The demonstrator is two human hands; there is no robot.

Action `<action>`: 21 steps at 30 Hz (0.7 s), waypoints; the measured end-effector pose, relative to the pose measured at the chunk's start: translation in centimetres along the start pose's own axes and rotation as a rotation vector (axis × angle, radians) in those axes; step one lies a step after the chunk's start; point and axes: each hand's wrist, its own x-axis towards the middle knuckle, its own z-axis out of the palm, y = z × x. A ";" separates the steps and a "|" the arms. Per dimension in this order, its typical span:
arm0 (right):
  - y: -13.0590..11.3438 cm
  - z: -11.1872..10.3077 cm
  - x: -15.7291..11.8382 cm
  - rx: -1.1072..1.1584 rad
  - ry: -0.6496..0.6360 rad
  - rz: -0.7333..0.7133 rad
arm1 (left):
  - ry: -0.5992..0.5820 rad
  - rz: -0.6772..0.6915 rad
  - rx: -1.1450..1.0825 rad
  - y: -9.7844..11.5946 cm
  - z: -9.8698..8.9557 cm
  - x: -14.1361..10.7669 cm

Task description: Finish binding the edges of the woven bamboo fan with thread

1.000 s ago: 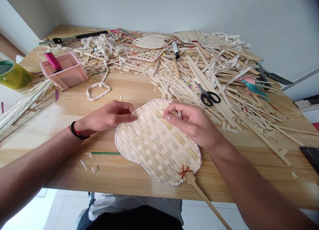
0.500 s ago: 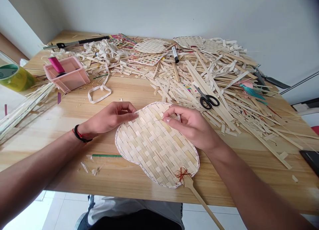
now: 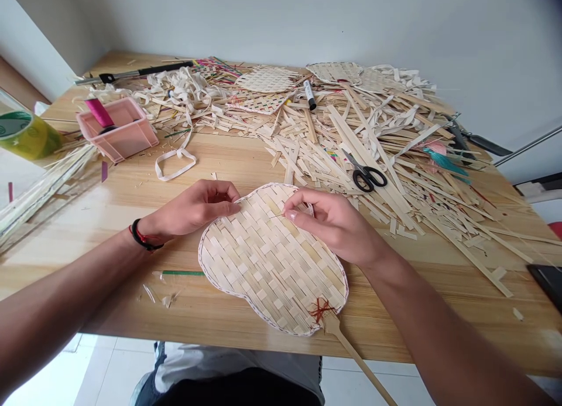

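A woven fan (image 3: 272, 259) of pale strips, edged with stitched white tape, lies over the table's front part. Red thread (image 3: 322, 310) crosses where its wooden handle (image 3: 360, 359) joins, and the handle reaches past the table edge. My left hand (image 3: 199, 207) pinches the fan's upper left rim between thumb and fingers. Above the fan's upper right part, my right hand (image 3: 329, 221) is closed in a pinch on a thin needle (image 3: 277, 215), which points left over the weave.
Black scissors (image 3: 369, 177) rest on a wide heap of bamboo strips (image 3: 307, 154). At the left are a pink basket (image 3: 125, 139) with a magenta spool and a yellow-green tub (image 3: 33, 139). A white tape loop (image 3: 175, 164) lies behind my left hand.
The fan has shifted slightly left and toward me. My right hand has moved a little left with the needle, while my left hand keeps its hold on the rim.
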 end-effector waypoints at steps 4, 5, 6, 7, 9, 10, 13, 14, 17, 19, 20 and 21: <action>-0.1 0.1 -0.1 -0.005 -0.023 -0.005 | -0.010 -0.014 -0.004 0.1 0.2 0.1; -0.1 0.1 -0.1 -0.009 -0.029 -0.008 | -0.014 -0.015 0.003 0.1 0.2 0.1; -0.1 0.1 -0.1 -0.014 -0.033 -0.012 | -0.015 -0.013 0.010 0.1 0.3 0.1; -0.1 0.2 -0.1 -0.018 -0.035 -0.015 | -0.013 -0.009 0.016 0.1 0.3 0.1; -0.2 0.2 -0.2 -0.019 -0.037 -0.017 | -0.001 -0.001 0.029 0.1 0.3 0.0; -0.2 0.2 -0.2 -0.014 -0.040 -0.017 | 0.008 0.000 0.034 0.0 0.3 0.0; -0.2 0.3 -0.2 -0.003 -0.046 -0.014 | 0.030 -0.009 0.041 0.0 0.4 0.0; -0.2 0.3 -0.2 -0.003 -0.048 -0.014 | 0.032 -0.013 0.040 0.0 0.4 -0.1; -0.2 0.3 -0.2 -0.006 -0.049 -0.016 | 0.026 -0.016 0.040 -0.1 0.3 0.0; -0.3 0.3 -0.2 -0.001 -0.061 -0.020 | 0.020 -0.014 0.047 -0.1 0.3 -0.1; -0.3 0.3 -0.3 0.006 -0.073 -0.023 | 0.015 -0.014 0.052 -0.1 0.3 -0.1; -0.4 0.4 -0.3 0.012 -0.090 -0.026 | 0.008 -0.018 0.058 -0.1 0.3 -0.1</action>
